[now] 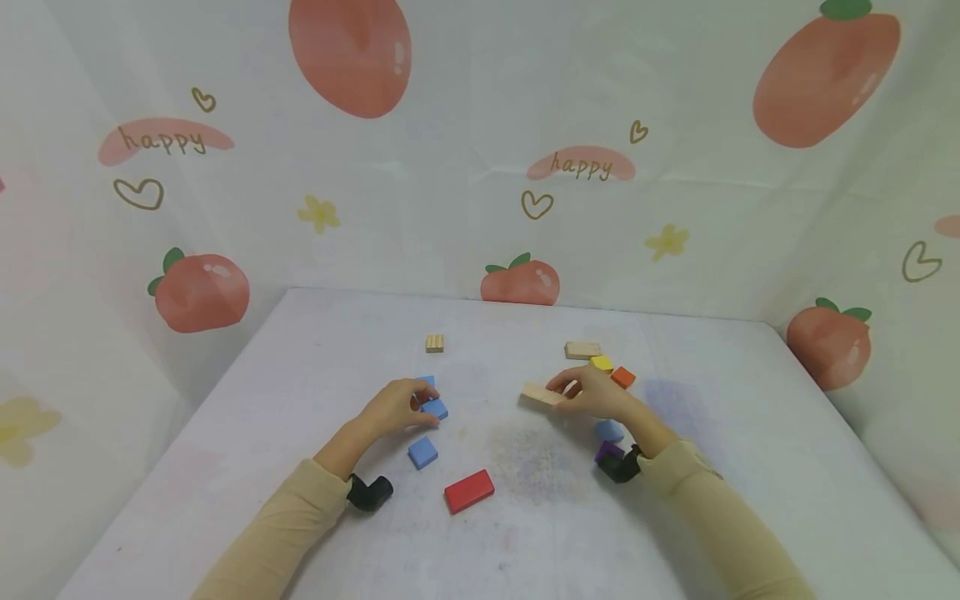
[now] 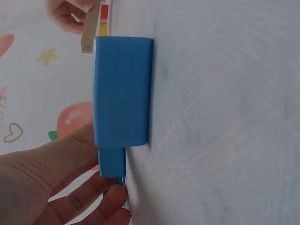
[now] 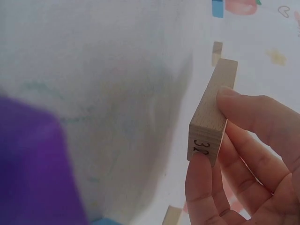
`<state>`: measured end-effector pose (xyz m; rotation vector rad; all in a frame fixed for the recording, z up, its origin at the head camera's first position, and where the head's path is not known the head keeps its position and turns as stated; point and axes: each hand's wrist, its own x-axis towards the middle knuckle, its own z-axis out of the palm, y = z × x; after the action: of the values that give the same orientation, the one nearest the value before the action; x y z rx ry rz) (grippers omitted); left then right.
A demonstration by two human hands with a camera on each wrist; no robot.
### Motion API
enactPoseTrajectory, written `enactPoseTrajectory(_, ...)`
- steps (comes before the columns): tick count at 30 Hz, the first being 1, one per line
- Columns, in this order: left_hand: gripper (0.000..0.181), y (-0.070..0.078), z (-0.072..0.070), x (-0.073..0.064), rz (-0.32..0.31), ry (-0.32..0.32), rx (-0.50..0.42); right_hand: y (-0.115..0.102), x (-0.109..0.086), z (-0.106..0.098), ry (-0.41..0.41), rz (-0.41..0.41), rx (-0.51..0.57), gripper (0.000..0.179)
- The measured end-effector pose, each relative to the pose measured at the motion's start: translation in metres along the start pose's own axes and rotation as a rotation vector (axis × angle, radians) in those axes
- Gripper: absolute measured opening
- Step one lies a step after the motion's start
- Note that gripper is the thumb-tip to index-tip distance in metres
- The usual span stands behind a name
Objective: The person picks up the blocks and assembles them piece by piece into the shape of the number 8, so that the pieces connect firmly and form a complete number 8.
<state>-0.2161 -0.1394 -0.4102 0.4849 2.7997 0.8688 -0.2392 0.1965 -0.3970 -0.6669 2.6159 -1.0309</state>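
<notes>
My left hand (image 1: pixel 397 407) has its thumb and fingers on either side of a small blue block (image 1: pixel 435 409) on the table, pinching it. Just behind lies another blue block (image 1: pixel 426 380), partly hidden by the fingers. Nearer the person is a third blue block (image 1: pixel 423 452), which looms large in the left wrist view. My right hand (image 1: pixel 592 392) holds a flat plain wooden block (image 3: pixel 214 101) between thumb and fingertips, tilted over the table. Printed digits show on its end in the right wrist view.
A red block (image 1: pixel 469 492) lies in front, between the arms. A striped wooden block (image 1: pixel 435 343) stands farther back. Around the right hand are a wooden block (image 1: pixel 582 350), a yellow block (image 1: pixel 602 363), an orange block (image 1: pixel 623 377), a light blue block (image 1: pixel 609 431) and a purple block (image 1: pixel 607 451).
</notes>
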Motion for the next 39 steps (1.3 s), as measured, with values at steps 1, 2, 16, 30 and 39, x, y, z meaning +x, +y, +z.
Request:
enactPoseTrajectory(1,0.036,0.000,0.000,0.000,-0.001,0.001,0.000,0.000,0.001,0.001,-0.002,-0.009,-0.004,0.029)
enactPoseTrajectory(2,0.036,0.000,0.000,0.000,0.000,0.002,-0.001,0.000,0.002,0.001,-0.004,-0.018,-0.006,0.029)
enactPoseTrajectory(16,0.036,-0.001,0.001,0.000,0.007,0.004,-0.004,-0.005,0.015,0.011,-0.058,-0.007,-0.037,0.028)
enactPoseTrajectory(30,0.035,0.001,0.001,-0.002,0.002,0.008,-0.011,-0.016,0.025,0.017,-0.100,0.043,-0.038,0.028)
enactPoseTrajectory(39,0.035,0.002,0.001,-0.002,-0.012,0.008,-0.006,-0.017,0.030,0.019,-0.101,0.069,-0.043,0.027)
